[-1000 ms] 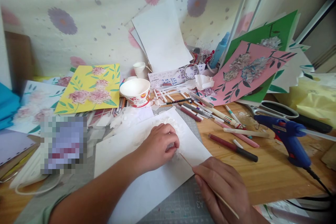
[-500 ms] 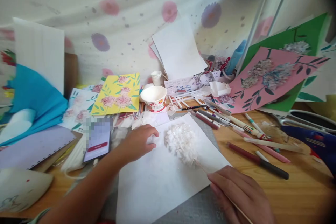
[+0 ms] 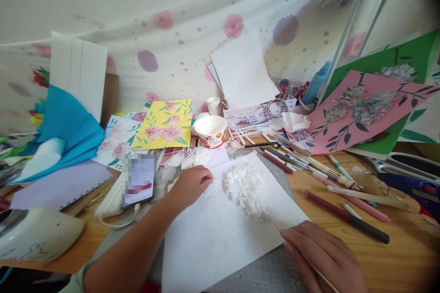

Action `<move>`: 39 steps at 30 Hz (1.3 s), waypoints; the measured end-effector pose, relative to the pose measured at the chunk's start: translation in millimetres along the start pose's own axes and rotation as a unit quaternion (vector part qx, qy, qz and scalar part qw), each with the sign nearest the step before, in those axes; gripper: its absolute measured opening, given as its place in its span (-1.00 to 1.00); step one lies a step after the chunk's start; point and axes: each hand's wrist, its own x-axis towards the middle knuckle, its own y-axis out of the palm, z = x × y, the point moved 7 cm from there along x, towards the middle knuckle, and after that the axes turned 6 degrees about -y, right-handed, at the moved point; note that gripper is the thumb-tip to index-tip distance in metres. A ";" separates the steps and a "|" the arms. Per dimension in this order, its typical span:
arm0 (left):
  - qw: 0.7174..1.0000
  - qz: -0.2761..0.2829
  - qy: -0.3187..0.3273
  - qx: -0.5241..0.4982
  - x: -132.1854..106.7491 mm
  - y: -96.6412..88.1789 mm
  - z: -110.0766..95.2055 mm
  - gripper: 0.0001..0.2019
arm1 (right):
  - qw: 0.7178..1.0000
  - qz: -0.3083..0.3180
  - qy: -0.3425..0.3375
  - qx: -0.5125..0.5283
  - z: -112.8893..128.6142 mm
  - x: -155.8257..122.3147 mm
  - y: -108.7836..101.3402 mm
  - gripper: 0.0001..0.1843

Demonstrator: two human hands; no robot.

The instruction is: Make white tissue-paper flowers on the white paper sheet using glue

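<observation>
Across the upper half of the frame, a white cloth printed with pink and purple flowers (image 3: 192, 55) was hung. At bottom centre, a grey cutting mat (image 3: 254, 279) was marked with printing too faint to be read, and on it a white sheet of paper (image 3: 206, 247) was laid at a slant. At lower right, the right hand (image 3: 323, 256) was closed in a pinch, with thumb and fingers pressed together. Left of centre, the fingers of the left hand (image 3: 192, 185) were bunched at the tips, low over the sheet; whether anything was pinched cannot be told.

Just right of centre, a round, ruffled white paper bloom (image 3: 244, 185) was seen on the sheet, densely layered and ragged-edged. Behind it, a white bowl (image 3: 210, 132) was printed in red and orange, its lettering too small to be read. On a handwritten paper strip (image 3: 252, 116), "4:00" could be read. By the right hand, a thin pale wooden stick (image 3: 273, 224) was gripped, its tip touching the bloom's lower right edge.
</observation>
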 end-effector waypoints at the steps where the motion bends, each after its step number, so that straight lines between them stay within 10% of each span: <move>1: 1.000 -0.004 -0.009 -0.017 -0.3 -2.3 1.3 -0.85 | 1.000 -0.001 -0.002 -0.003 0.5 -0.7 -0.2 -0.82; 18: 0.881 0.075 -0.184 -0.430 -9.8 18.7 20.1 -0.57 | 0.999 -0.028 -0.009 -0.027 1.4 -0.7 -0.2 -0.80; 39: 0.997 -0.025 -0.053 -0.040 10.6 -7.7 -0.6 -0.84 | 1.000 0.006 0.014 0.025 2.3 -2.9 1.4 -0.82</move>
